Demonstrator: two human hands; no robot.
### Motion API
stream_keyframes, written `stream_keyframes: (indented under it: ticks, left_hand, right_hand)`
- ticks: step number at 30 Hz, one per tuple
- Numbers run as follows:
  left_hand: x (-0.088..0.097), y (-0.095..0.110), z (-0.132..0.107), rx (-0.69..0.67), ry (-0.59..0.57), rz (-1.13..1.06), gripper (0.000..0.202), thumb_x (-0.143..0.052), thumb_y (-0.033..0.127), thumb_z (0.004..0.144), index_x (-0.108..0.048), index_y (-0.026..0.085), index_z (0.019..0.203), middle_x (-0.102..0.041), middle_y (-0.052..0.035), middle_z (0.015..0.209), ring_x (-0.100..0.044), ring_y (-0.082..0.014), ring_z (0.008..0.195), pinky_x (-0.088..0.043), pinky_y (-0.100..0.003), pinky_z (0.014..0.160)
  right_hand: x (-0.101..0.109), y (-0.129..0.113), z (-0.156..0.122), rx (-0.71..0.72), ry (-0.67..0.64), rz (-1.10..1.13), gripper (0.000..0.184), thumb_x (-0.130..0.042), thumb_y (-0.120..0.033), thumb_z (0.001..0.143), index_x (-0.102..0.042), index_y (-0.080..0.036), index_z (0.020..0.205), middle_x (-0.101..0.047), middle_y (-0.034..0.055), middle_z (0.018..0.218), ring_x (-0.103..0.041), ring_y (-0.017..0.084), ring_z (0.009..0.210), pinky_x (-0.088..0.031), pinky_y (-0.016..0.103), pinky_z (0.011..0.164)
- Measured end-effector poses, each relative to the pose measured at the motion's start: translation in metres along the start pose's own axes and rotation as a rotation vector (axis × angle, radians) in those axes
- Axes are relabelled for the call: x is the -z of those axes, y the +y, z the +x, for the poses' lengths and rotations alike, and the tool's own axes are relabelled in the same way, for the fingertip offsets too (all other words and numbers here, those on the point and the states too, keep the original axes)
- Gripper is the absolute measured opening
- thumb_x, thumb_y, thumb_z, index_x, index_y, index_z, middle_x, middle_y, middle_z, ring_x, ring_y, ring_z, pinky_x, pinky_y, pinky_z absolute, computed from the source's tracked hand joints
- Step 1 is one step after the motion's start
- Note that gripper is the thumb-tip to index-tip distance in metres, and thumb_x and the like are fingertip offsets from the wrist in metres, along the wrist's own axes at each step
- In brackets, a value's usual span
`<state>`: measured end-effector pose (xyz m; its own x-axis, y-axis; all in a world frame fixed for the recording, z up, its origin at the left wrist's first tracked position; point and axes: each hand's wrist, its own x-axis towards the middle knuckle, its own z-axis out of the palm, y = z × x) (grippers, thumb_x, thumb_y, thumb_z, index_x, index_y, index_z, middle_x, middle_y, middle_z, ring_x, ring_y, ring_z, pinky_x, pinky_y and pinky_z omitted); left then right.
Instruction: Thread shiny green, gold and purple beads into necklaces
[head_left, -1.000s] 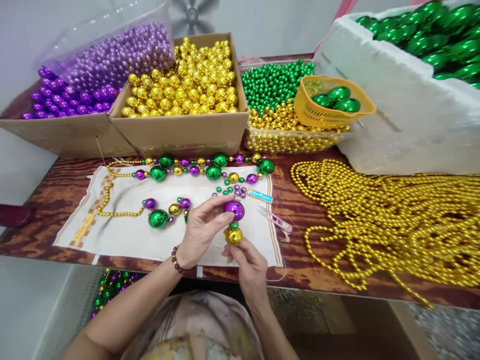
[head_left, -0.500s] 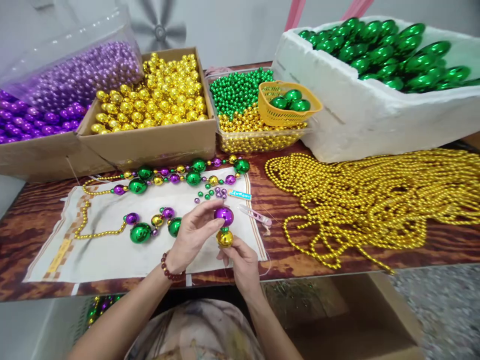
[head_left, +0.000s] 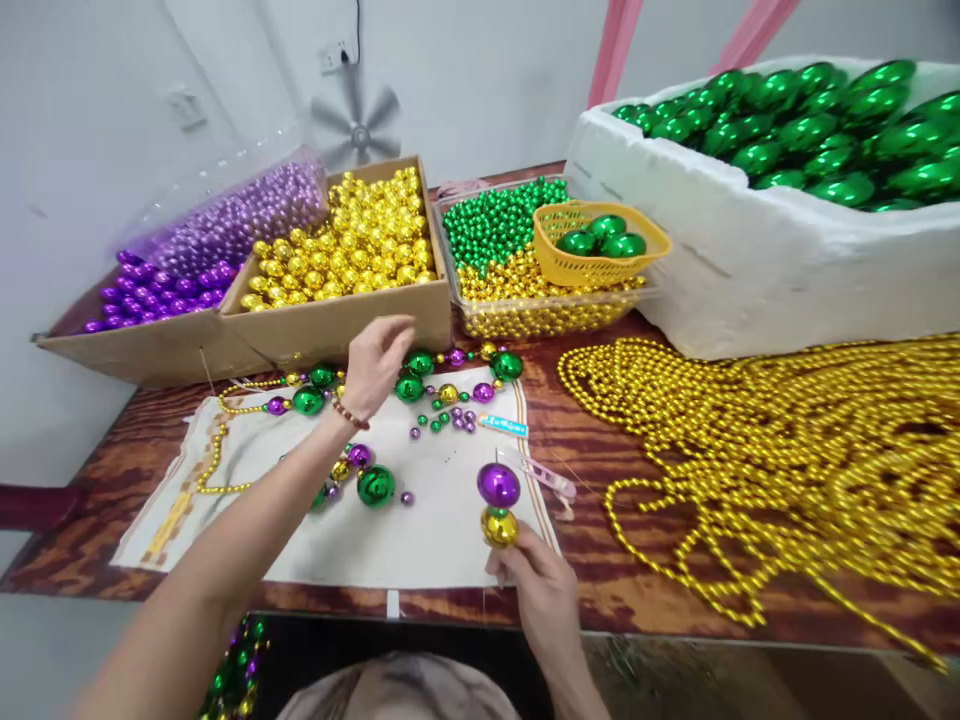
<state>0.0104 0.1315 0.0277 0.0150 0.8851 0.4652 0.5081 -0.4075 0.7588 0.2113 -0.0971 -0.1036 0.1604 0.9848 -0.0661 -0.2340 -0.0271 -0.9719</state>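
Observation:
My right hand [head_left: 536, 570] pinches a thin needle strung with beads just under a shiny gold bead [head_left: 500, 527]. A small green bead and a large purple bead [head_left: 498, 485] sit above the gold one, and the needle's tip pokes out on top. My left hand [head_left: 379, 365], its fingers loosely bent and seemingly holding nothing, is raised over the far bead strand in front of the cardboard box of gold beads [head_left: 341, 240]. Below it, partly hidden by my left forearm, a bead strand with a large green bead [head_left: 376, 486] lies on the white cloth [head_left: 442, 545].
Loose small green and purple beads [head_left: 459, 420] lie near a blue-and-white strip [head_left: 503, 426] and a pink-handled tool [head_left: 551, 477]. Behind are a clear tub [head_left: 555, 318], a yellow basket [head_left: 551, 262] and a foam box [head_left: 675, 250]. Gold bead chains [head_left: 712, 450] cover the right side.
My left hand has left the purple bead and moved up and away toward the boxes. My right hand keeps the strung beads upright. The view has shifted, showing more wall.

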Motion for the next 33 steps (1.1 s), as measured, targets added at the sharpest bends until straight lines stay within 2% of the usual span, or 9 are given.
stream_keyframes:
  ticks: [2, 4, 6, 9, 13, 16, 20, 28, 33]
  left_hand:
    - [0.005, -0.002, 0.042, -0.112, 0.096, 0.171, 0.018, -0.061, 0.025, 0.09, -0.073, 0.018, 0.1, -0.074, -0.0094, 0.102, -0.065, -0.0202, 0.094, -0.05, -0.036, 0.088]
    - [0.006, -0.004, 0.08, -0.136, 0.109, 0.311, 0.013, -0.061, 0.017, 0.086, -0.073, 0.019, 0.093, -0.073, -0.0081, 0.097, -0.063, -0.0205, 0.092, -0.047, -0.037, 0.089]
    - [0.0, -0.003, 0.108, -0.144, 0.049, 0.427, 0.014, -0.06, 0.014, 0.085, -0.072, 0.019, 0.088, -0.072, -0.0082, 0.094, -0.06, -0.0214, 0.091, -0.045, -0.039, 0.091]
    - [-0.024, 0.009, 0.132, -0.238, -0.096, 0.563, 0.015, -0.058, 0.019, 0.089, -0.073, 0.019, 0.089, -0.072, -0.0105, 0.1, -0.056, -0.0249, 0.099, -0.038, -0.042, 0.096]
    - [-0.076, 0.036, 0.143, -0.388, -0.395, 0.736, 0.017, -0.058, 0.017, 0.088, -0.074, 0.018, 0.082, -0.071, -0.0136, 0.099, -0.051, -0.031, 0.11, -0.029, -0.046, 0.099]
    - [-0.115, 0.047, 0.151, -0.325, -0.616, 0.846, 0.023, -0.055, 0.006, 0.084, -0.076, 0.016, 0.077, -0.072, -0.0168, 0.095, -0.055, -0.0311, 0.108, -0.026, -0.047, 0.098]
    - [-0.148, 0.043, 0.157, -0.198, -0.646, 0.89, 0.029, -0.052, 0.007, 0.085, -0.079, 0.016, 0.078, -0.073, -0.0192, 0.088, -0.061, -0.0318, 0.1, -0.025, -0.05, 0.095]
    - [-0.153, 0.029, 0.155, -0.081, -0.607, 0.907, 0.03, -0.05, 0.011, 0.088, -0.078, 0.013, 0.099, -0.072, -0.0231, 0.108, -0.061, -0.0342, 0.113, -0.035, -0.046, 0.093]
    - [-0.152, 0.038, 0.153, -0.088, -0.576, 0.883, 0.03, -0.05, 0.007, 0.087, -0.075, 0.014, 0.103, -0.072, -0.02, 0.106, -0.061, -0.0326, 0.114, -0.036, -0.048, 0.098]
  right_hand:
    - [0.001, 0.002, 0.0, 0.005, -0.015, -0.017, 0.021, -0.065, -0.031, 0.087, -0.069, -0.019, 0.07, -0.061, 0.0007, 0.06, -0.053, 0.013, 0.05, -0.043, 0.022, 0.046]
    - [0.0, 0.004, 0.001, 0.013, -0.009, -0.026, 0.023, -0.065, -0.033, 0.088, -0.07, -0.019, 0.07, -0.06, 0.0012, 0.059, -0.053, 0.013, 0.05, -0.044, 0.022, 0.046]
    - [0.0, 0.005, 0.001, 0.016, 0.003, -0.02, 0.024, -0.066, -0.036, 0.088, -0.07, -0.019, 0.071, -0.06, 0.0012, 0.058, -0.053, 0.014, 0.049, -0.044, 0.023, 0.045]
    - [-0.001, 0.006, 0.0, -0.006, 0.014, 0.006, 0.025, -0.067, -0.04, 0.087, -0.072, -0.02, 0.073, -0.059, 0.0013, 0.058, -0.053, 0.015, 0.048, -0.044, 0.024, 0.046]
    - [-0.004, 0.005, -0.003, -0.052, 0.072, 0.046, 0.026, -0.068, -0.043, 0.087, -0.074, -0.022, 0.073, -0.058, 0.0013, 0.059, -0.053, 0.015, 0.051, -0.044, 0.025, 0.048]
    - [-0.004, 0.005, -0.004, -0.046, 0.07, 0.066, 0.025, -0.069, -0.044, 0.087, -0.075, -0.023, 0.075, -0.057, 0.001, 0.06, -0.052, 0.015, 0.051, -0.042, 0.025, 0.048]
    - [-0.002, 0.008, -0.005, -0.08, 0.057, 0.099, 0.027, -0.068, -0.044, 0.088, -0.074, -0.022, 0.073, -0.056, 0.001, 0.06, -0.05, 0.013, 0.049, -0.041, 0.024, 0.046]
    - [0.002, 0.011, -0.005, -0.044, 0.012, 0.09, 0.026, -0.064, -0.036, 0.092, -0.069, -0.02, 0.071, -0.057, 0.0008, 0.062, -0.053, 0.014, 0.051, -0.043, 0.023, 0.048]
    - [0.0, 0.01, -0.004, -0.018, 0.012, 0.085, 0.024, -0.063, -0.032, 0.091, -0.068, -0.02, 0.071, -0.058, 0.0001, 0.061, -0.053, 0.014, 0.051, -0.043, 0.024, 0.048]
